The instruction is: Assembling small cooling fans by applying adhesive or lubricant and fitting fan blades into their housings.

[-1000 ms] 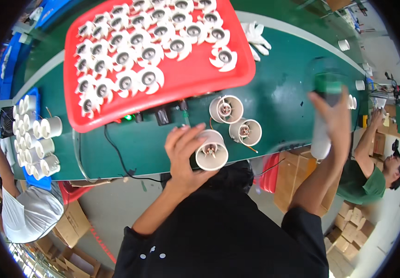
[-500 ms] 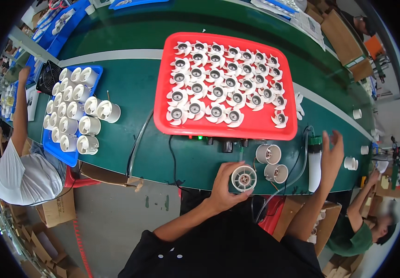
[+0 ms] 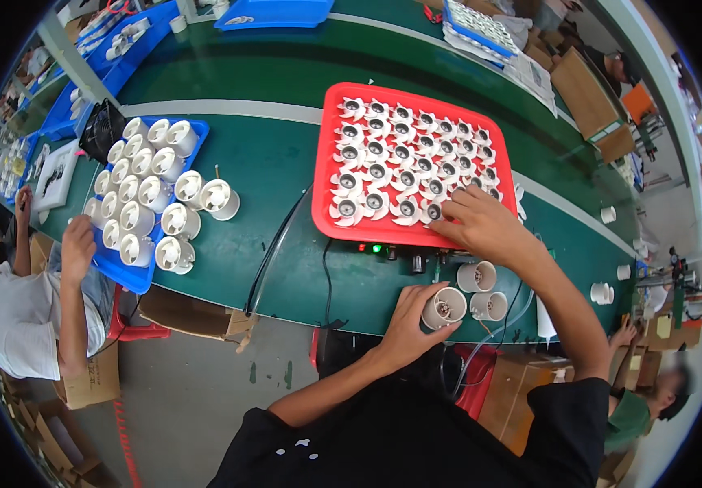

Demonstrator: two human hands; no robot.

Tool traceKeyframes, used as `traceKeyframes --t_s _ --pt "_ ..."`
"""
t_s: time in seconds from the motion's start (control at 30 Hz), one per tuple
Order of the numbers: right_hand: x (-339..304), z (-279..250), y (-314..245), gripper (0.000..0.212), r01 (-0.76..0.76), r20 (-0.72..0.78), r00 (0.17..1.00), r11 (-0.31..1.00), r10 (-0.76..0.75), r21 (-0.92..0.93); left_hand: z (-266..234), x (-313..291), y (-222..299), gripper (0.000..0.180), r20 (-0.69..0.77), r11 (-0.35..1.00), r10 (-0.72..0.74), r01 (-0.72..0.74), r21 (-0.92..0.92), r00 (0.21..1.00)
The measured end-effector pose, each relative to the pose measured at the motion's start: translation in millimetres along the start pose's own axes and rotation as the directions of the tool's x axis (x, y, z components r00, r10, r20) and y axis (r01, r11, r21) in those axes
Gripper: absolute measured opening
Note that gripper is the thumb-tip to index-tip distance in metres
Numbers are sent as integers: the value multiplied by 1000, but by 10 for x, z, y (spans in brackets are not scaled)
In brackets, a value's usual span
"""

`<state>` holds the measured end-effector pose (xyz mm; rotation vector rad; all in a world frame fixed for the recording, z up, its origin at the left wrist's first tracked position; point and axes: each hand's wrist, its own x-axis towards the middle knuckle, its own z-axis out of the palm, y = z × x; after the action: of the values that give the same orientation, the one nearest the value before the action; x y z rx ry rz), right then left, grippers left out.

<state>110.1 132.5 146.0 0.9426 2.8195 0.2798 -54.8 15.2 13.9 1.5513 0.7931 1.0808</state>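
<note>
My left hand (image 3: 406,327) is wrapped around a white cylindrical housing (image 3: 440,311), its open mouth turned toward me and metal parts inside. My right hand (image 3: 481,224) reaches over the near right part of a red tray (image 3: 328,163). Its thumb and fingers close at a white fan impeller (image 3: 432,213) with a dark hub, at the end of the front row; the hand covers some of the tray behind. Two more housings, an upper one (image 3: 487,278) and a lower one (image 3: 499,306), rest on the table right of the held one.
To the left, a blue tray (image 3: 143,276) carries many white housings with impellers, and several stand beside it. A white bottle (image 3: 544,319) is partly behind my right forearm. Cables (image 3: 273,252) and a clear hose (image 3: 469,358) cross the table edge. Co-workers sit on both sides.
My right hand has moved from beside the bottle to the impellers on the red tray. My left hand has turned the housing from its slotted end to its open mouth. The view has shifted.
</note>
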Motion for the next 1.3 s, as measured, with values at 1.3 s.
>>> traceKeyframes --t_s 1.3 --pt "-936 256 -1058 10 -17 435 619 -543 654 840 102 113 473 63 -83 988 -11 23 152 996"
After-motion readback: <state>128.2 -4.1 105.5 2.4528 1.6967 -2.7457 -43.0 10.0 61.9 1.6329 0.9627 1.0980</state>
